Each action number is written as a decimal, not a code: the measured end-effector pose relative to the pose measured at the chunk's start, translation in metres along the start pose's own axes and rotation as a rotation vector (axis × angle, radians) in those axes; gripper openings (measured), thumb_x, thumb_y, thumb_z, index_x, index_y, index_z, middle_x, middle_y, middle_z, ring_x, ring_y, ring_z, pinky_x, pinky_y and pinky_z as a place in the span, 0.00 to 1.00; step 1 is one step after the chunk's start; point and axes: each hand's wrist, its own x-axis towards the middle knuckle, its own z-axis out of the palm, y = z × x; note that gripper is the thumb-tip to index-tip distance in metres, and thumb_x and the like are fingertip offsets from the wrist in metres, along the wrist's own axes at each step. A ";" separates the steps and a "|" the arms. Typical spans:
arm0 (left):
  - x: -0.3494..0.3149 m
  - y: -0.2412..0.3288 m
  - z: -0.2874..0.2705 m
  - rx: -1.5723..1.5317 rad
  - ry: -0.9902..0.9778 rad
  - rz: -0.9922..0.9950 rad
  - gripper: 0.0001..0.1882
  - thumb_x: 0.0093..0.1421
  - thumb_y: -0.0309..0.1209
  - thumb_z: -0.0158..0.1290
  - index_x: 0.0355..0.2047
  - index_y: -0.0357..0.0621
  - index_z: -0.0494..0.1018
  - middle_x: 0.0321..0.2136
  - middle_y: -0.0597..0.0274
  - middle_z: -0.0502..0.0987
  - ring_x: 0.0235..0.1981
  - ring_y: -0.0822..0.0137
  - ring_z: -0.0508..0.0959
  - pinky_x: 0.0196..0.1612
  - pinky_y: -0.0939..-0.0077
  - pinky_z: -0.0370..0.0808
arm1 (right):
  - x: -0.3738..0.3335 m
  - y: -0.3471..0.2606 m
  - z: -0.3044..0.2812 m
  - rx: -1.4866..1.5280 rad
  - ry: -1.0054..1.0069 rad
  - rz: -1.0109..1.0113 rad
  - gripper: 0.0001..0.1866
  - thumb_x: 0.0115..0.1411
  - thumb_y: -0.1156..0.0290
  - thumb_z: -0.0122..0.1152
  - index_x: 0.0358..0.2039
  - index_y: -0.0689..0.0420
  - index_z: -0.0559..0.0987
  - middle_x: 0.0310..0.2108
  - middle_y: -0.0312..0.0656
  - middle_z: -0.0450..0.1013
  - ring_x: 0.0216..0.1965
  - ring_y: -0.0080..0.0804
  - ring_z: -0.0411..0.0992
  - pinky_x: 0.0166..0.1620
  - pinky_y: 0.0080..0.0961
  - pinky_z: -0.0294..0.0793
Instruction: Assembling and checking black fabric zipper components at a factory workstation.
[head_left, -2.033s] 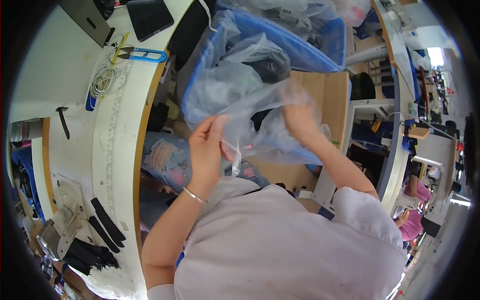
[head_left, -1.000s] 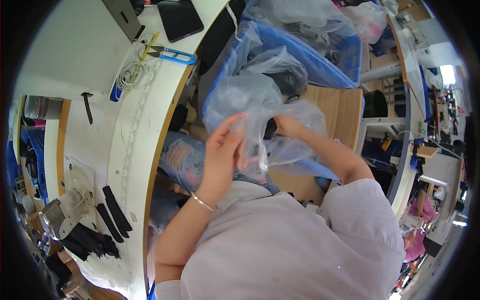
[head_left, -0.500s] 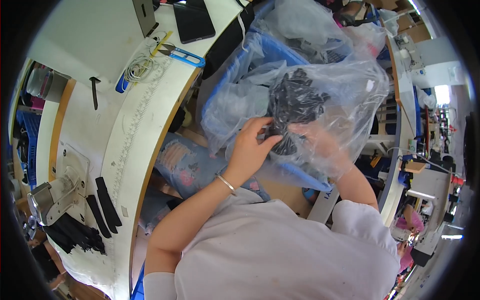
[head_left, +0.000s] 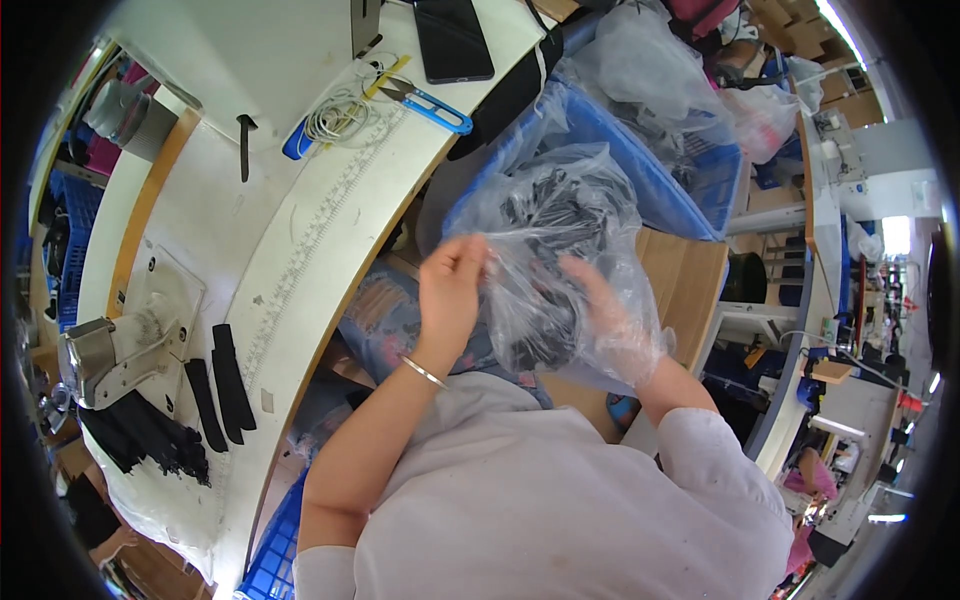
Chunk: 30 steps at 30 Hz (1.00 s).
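A clear plastic bag [head_left: 632, 235] with crumpled black material [head_left: 540, 335] inside hangs in front of my lap. My left hand [head_left: 452, 285] pinches a gathered fold of the film at the bag's left side, thumb against fingers. My right hand [head_left: 612, 325] is at the bag's right side, with clear film lying over it down to the wrist. Its thumb or a finger reaches up along the black material; the other fingers are hidden behind plastic, and the hand looks closed around that side. What the black material is cannot be made out.
Behind the bag stands a blue plastic crate [head_left: 650, 185] with more clear bags [head_left: 650, 65]. To the left, the white sewing table [head_left: 300, 255] carries blue-handled thread snips [head_left: 430, 105], a phone [head_left: 453, 40], a coiled cord [head_left: 338, 118] and black fabric strips [head_left: 230, 385]. A wooden board [head_left: 680, 285] shows at right.
The bag with its black contents has come out of the crate toward my body. My left hand has shifted from the black bundle to the bag's film. The view has turned slightly.
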 end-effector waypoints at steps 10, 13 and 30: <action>0.006 0.004 -0.022 -0.400 0.346 -0.105 0.18 0.69 0.40 0.43 0.22 0.45 0.65 0.18 0.76 0.59 0.19 0.82 0.57 0.22 0.85 0.57 | -0.005 -0.064 -0.136 -1.010 0.074 0.155 0.43 0.42 0.69 0.73 0.59 0.63 0.64 0.52 0.44 0.69 0.54 0.35 0.65 0.59 0.29 0.61; 0.003 -0.001 -0.025 -0.327 0.423 -0.015 0.19 0.69 0.39 0.42 0.22 0.44 0.64 0.18 0.75 0.60 0.20 0.82 0.58 0.23 0.85 0.58 | -0.019 -0.100 -0.141 -1.148 0.200 0.149 0.40 0.42 0.69 0.73 0.57 0.64 0.67 0.50 0.42 0.70 0.49 0.31 0.67 0.55 0.27 0.64; -0.035 -0.085 0.000 -0.188 -0.070 -0.157 0.18 0.66 0.40 0.46 0.52 0.43 0.64 0.40 0.60 0.74 0.45 0.70 0.74 0.47 0.77 0.72 | 0.019 -0.105 0.044 -0.951 -0.241 -0.868 0.17 0.51 0.68 0.62 0.41 0.60 0.74 0.35 0.38 0.74 0.35 0.33 0.74 0.36 0.30 0.73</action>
